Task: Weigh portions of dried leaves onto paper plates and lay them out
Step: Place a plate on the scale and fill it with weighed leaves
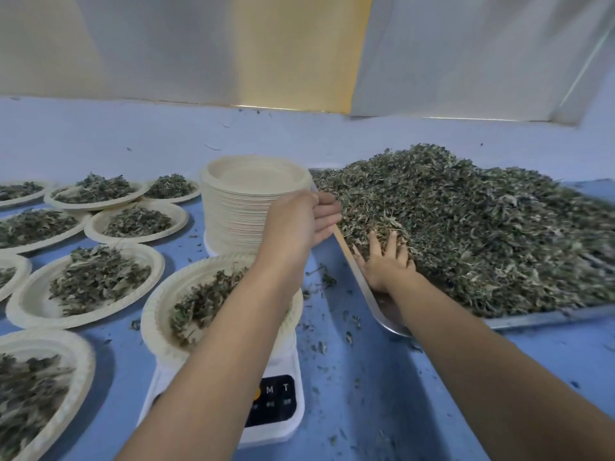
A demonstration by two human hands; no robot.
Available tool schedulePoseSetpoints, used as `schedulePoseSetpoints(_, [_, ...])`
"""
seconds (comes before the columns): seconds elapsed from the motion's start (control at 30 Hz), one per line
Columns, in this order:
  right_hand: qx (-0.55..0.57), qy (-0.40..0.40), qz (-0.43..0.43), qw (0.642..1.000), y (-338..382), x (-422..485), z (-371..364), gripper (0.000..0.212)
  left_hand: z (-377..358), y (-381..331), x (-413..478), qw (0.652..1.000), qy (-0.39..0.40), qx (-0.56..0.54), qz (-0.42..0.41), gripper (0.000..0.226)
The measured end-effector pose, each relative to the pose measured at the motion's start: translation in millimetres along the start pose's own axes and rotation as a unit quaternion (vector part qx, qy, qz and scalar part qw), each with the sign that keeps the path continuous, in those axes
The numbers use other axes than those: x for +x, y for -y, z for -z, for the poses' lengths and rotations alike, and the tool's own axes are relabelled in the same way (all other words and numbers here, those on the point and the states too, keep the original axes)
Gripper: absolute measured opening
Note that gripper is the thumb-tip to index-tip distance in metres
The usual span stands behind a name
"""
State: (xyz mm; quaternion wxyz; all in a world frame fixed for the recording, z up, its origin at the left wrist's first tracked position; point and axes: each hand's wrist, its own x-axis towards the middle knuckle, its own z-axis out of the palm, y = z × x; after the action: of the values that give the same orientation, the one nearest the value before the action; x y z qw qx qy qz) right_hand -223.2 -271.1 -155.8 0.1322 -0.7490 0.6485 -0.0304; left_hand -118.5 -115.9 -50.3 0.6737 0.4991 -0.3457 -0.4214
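Observation:
A big heap of dried leaves fills a metal tray on the right. My right hand lies on the heap's near-left edge, its spread fingers pushed into the leaves. My left hand reaches over the tray's left rim beside a tall stack of paper plates, fingers fairly straight and holding nothing I can see. Under my left forearm, a paper plate with some leaves sits on a white digital scale; its display is hidden.
Several filled paper plates cover the blue table to the left, reaching the near-left corner. Loose leaf bits are scattered between the scale and the tray. Pale wall panels stand behind the table.

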Motion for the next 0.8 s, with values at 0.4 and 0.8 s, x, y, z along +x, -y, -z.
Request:
schedulePoseSetpoints(0.4, [-0.001, -0.093, 0.079, 0.993, -3, 33, 5, 0.065, -6, -5, 15, 0.999, -0.003, 0.029, -0.019, 0.028])
schedulePoseSetpoints(0.8, [-0.115, -0.138, 0.179, 0.967, 6, 18, 13, 0.039, 2, -4, 13, 0.999, -0.008, 0.025, -0.02, 0.03])
